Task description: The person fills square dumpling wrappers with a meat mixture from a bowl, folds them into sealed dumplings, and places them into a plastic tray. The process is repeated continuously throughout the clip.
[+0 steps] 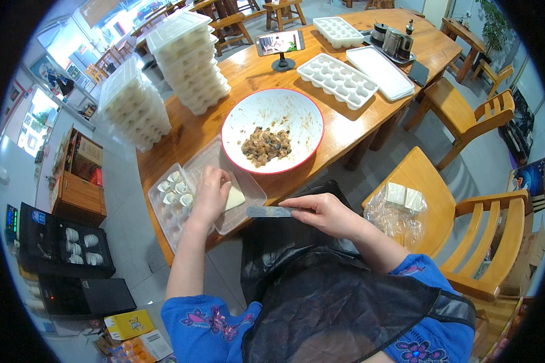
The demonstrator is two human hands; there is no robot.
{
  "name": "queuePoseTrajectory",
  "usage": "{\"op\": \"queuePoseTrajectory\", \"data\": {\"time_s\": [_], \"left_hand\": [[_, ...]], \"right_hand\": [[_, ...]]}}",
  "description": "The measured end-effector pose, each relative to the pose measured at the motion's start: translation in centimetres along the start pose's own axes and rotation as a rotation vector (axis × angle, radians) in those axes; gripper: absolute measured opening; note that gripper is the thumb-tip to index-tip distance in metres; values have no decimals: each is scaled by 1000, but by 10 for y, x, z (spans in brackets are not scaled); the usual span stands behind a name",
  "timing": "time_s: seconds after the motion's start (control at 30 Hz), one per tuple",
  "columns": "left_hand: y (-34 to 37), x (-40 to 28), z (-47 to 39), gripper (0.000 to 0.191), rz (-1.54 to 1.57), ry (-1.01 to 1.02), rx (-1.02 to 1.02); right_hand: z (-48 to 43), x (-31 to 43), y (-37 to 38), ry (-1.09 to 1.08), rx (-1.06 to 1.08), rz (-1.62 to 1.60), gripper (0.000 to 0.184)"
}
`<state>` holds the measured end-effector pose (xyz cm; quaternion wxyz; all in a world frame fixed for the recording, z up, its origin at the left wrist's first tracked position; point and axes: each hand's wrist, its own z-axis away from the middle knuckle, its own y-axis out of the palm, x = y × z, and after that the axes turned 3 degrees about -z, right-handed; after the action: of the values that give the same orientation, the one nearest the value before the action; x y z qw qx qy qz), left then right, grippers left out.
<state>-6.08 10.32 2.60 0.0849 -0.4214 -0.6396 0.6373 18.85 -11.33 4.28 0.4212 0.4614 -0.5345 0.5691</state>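
My left hand [212, 190] touches the edge of a stack of square dough wrappers [234, 195] in a clear plastic lid [254, 190]; whether it grips a wrapper is hidden. Between the fingers of my right hand [324, 213] is a flat spreader [269, 212], its blade pointing left near the lid's front edge. Left of my left hand, a compartmented plastic tray [156, 199] holds several folded dumplings [180, 187]. Behind the lid stands a white enamel bowl [299, 113] with a red rim, holding chunky filling [267, 145] at its bottom.
Stacked dumpling trays [181, 59] stand at the table's back left, with another stack [129, 104] beside them. A phone [279, 43] on a stand, a white tray [336, 80] and a condiment tray [393, 54] lie beyond the bowl. Bagged wrappers [404, 197] rest on a wooden chair [418, 181].
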Motion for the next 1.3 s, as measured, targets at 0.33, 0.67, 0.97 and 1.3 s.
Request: {"op": "queuePoseTrajectory", "data": {"time_s": [0.33,0.67,0.97,1.3], "left_hand": [[-1,-2,21,24,-272,151,-89],[-22,-35,51,20,45,-53,-221],[-10,-51,66,33,-72,297,-689],[-14,-66,48,43,-279,514,-723]], "right_hand": [[1,2,-4,38,-67,-9,27],[-44,12,-43,-278,-370,691,25],[-63,9,-58,-171,-208,636,24],[-71,8,-63,-206,-110,559,26]]}}
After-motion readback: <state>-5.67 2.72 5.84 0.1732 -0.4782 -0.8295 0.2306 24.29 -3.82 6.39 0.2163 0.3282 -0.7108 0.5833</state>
